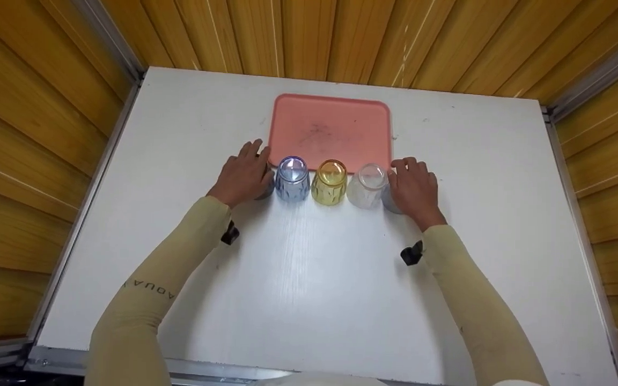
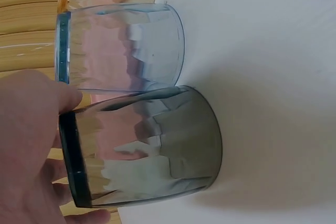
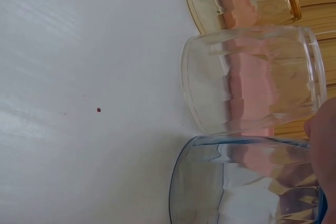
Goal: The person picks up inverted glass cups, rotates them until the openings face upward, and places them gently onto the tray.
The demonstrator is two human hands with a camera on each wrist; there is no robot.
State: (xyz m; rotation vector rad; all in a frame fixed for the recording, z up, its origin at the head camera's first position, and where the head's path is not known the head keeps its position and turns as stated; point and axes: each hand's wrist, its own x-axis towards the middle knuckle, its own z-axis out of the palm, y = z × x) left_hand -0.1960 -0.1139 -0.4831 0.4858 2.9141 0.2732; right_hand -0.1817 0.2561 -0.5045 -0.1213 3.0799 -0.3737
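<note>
five faceted glasses stand upside down in one row on the white worktop (image 1: 309, 289), their thick bases up and their mouths down, so each long axis runs upright. the row itself runs left to right: a smoky dark glass (image 2: 184, 150), a blue glass (image 1: 292, 182), a yellow glass (image 1: 329, 187), a clear glass (image 1: 364, 190) and, at the right end, a pale blue-tinted glass (image 3: 199, 192). they sit just beside one another; whether every pair of walls touches i cannot tell. in the left wrist view the smoky one looks a little angled against its blue neighbour, though i cannot tell if that is a real tilt.

the left hand (image 1: 242, 174) grasps the smoky glass near its raised base, thumb at the side towards the blue glass and the other fingers round the far side. the right hand (image 1: 415, 187) holds the tinted glass at the other end from above, about its base, with one fingertip beside the clear glass's base; the rest of that grip is partly hidden.

just behind the row lies a pink tray (image 1: 336, 128), flat, its longer side running left to right and its low rim rounded at the corners. dark smudges mark its floor. through the glass walls show the tray's pink and the yellow-brown boards (image 1: 309, 37) beyond.
</note>
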